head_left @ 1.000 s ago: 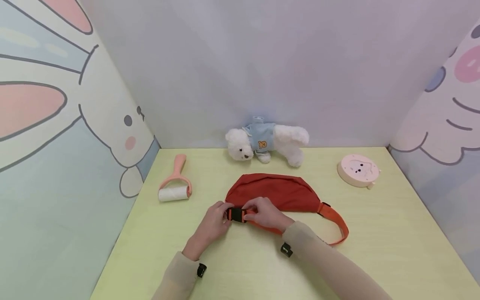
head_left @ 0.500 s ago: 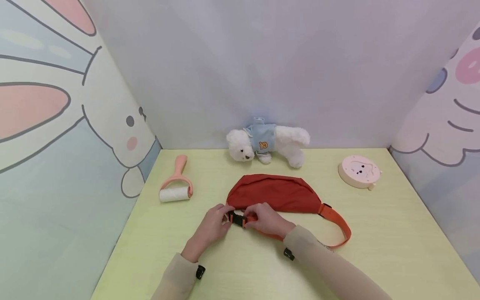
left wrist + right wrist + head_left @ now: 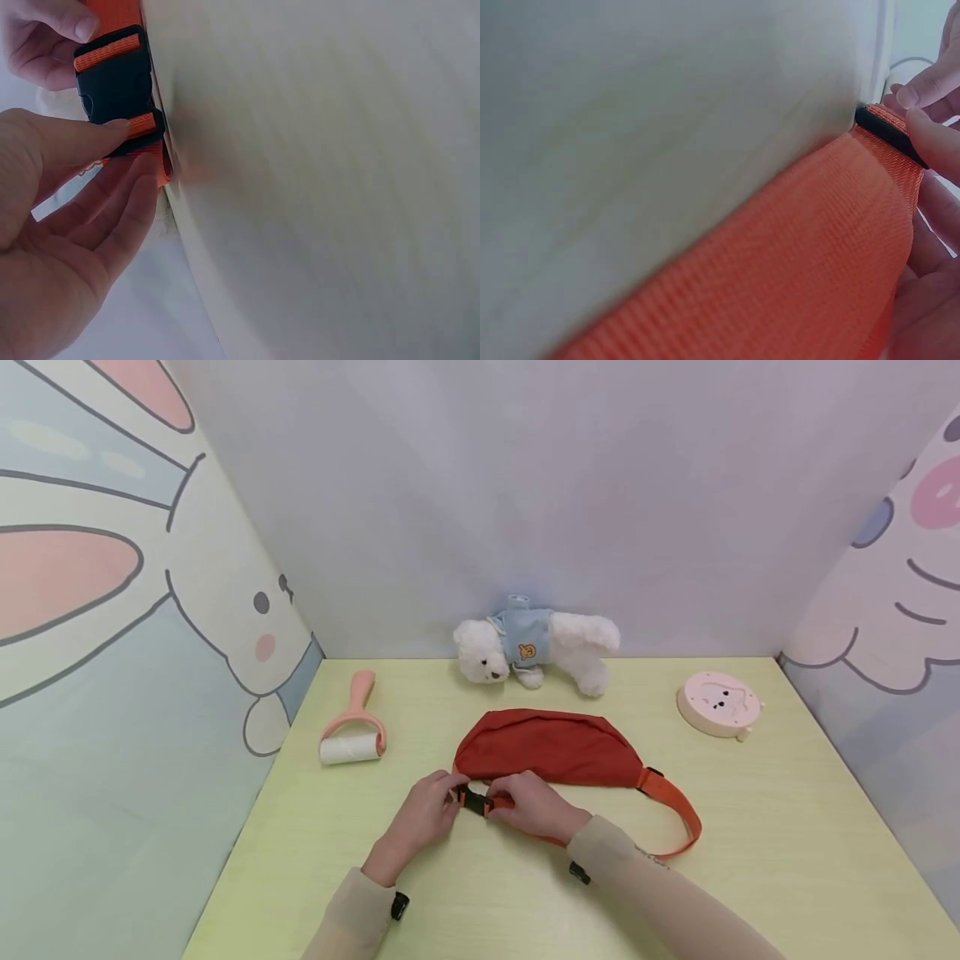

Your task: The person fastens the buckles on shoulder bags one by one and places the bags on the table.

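Note:
A red waist bag (image 3: 547, 748) lies flat on the table, its orange strap (image 3: 681, 806) looping from the right end round to the front. The strap's black side-release buckle (image 3: 474, 802) sits before the bag's left corner, its two halves joined. My left hand (image 3: 422, 817) pinches the buckle's left end; the left wrist view has the thumb on the webbing slot of the buckle (image 3: 114, 84) and the fingers beneath. At the other end my right hand (image 3: 538, 807) pinches the buckle and webbing. In the right wrist view the strap (image 3: 780, 262) hides most of the buckle.
A plush white bear (image 3: 525, 647) in a blue shirt lies on its side behind the bag. To the left is a pink-handled lint roller (image 3: 352, 727), and to the right a round pink case (image 3: 718, 703). Printed walls border the table (image 3: 810, 827).
The buckle has shifted slightly toward the person and tilted, its right end lower. The right hand has moved down a little with it; the left hand has hardly moved.

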{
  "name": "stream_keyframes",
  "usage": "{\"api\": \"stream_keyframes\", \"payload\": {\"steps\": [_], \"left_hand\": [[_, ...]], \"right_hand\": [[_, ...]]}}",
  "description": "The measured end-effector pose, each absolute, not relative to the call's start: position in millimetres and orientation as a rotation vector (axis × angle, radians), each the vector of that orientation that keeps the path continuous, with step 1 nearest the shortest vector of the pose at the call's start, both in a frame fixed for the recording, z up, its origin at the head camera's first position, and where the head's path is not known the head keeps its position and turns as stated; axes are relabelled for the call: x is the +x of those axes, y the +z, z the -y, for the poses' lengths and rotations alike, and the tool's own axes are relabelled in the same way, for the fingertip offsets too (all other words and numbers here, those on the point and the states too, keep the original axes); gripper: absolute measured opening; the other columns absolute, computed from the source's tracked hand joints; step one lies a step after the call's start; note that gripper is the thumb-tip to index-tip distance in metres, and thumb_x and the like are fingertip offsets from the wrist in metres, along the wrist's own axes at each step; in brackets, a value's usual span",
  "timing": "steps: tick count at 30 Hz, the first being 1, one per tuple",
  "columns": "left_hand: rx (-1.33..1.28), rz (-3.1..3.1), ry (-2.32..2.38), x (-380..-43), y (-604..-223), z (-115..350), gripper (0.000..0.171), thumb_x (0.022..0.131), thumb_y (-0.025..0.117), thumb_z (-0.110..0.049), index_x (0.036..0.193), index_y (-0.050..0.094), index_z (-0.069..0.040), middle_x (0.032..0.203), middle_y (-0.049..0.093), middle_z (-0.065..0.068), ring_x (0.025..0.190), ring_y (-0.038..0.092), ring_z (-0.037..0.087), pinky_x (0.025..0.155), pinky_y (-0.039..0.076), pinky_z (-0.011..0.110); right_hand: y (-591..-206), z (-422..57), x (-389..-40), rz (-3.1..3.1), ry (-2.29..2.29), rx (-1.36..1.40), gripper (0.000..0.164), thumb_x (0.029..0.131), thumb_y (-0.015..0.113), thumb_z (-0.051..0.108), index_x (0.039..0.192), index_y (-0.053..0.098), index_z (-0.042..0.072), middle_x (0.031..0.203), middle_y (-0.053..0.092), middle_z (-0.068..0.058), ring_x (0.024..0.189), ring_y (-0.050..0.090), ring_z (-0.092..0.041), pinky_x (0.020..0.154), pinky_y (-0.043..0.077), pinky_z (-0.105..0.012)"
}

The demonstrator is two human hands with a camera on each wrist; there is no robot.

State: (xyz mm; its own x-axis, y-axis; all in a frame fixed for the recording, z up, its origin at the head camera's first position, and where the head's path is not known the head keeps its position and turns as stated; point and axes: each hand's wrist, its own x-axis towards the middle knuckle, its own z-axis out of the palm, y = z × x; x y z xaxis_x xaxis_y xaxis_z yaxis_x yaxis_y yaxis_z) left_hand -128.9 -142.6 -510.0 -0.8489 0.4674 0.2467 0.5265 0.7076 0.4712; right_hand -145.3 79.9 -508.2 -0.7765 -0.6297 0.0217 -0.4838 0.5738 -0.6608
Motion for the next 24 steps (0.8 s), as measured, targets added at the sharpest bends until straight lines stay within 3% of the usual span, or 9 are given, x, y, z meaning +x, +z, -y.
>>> {"api": "stream_keyframes", "payload": {"steps": [5, 10, 15, 19, 24], "left_hand": [[-0.786, 2.824, -0.832, -129.0, -509.5, 145.7, 0.034, 0.077, 0.073, 0.001, 0.110, 0.067, -0.009, 0.091, 0.062, 0.002, 0.074, 0.057, 0.010, 0.065, 0.049, 0.026], [-0.774, 2.806, -0.859, -128.8, -506.0, 149.0, 0.032, 0.079, 0.074, -0.004, 0.109, 0.068, -0.010, 0.094, 0.063, 0.002, 0.077, 0.059, 0.014, 0.067, 0.050, 0.028], [-0.747, 2.786, -0.932, -128.5, -503.1, 154.6, 0.032, 0.080, 0.076, -0.010, 0.111, 0.068, -0.008, 0.099, 0.064, 0.005, 0.082, 0.060, 0.017, 0.070, 0.050, 0.031], [-0.671, 2.810, -0.950, -127.3, -503.4, 159.0, 0.040, 0.081, 0.077, -0.021, 0.117, 0.066, -0.009, 0.105, 0.064, 0.006, 0.090, 0.059, 0.019, 0.076, 0.050, 0.034], [-0.604, 2.831, -0.891, -124.9, -503.0, 163.0, 0.059, 0.079, 0.076, -0.040, 0.126, 0.061, -0.008, 0.118, 0.061, 0.005, 0.109, 0.056, 0.022, 0.091, 0.045, 0.040]], "right_hand": [[-502.2, -86.7, -143.9, -2.601, -0.988, -0.952, 0.015, 0.083, 0.076, 0.026, 0.096, 0.071, 0.020, 0.084, 0.060, 0.015, 0.075, 0.054, -0.006, 0.069, 0.046, -0.025], [-497.2, -102.5, -143.9, -2.603, -0.997, -0.893, 0.028, 0.087, 0.072, 0.030, 0.110, 0.069, 0.015, 0.101, 0.064, 0.009, 0.091, 0.058, -0.011, 0.079, 0.049, -0.030], [-489.3, -126.3, -140.5, -2.685, -0.983, -0.812, 0.044, 0.086, 0.072, 0.037, 0.123, 0.063, 0.015, 0.116, 0.060, 0.007, 0.108, 0.053, -0.016, 0.091, 0.044, -0.038], [-481.4, -147.4, -133.7, -2.761, -0.967, -0.678, 0.050, 0.084, 0.072, 0.040, 0.128, 0.059, 0.020, 0.122, 0.055, 0.012, 0.116, 0.048, -0.014, 0.094, 0.042, -0.039], [-474.2, -175.3, -126.5, -2.828, -0.930, -0.586, 0.048, 0.084, 0.072, 0.038, 0.127, 0.059, 0.021, 0.121, 0.055, 0.012, 0.114, 0.048, -0.014, 0.092, 0.045, -0.040]]}}
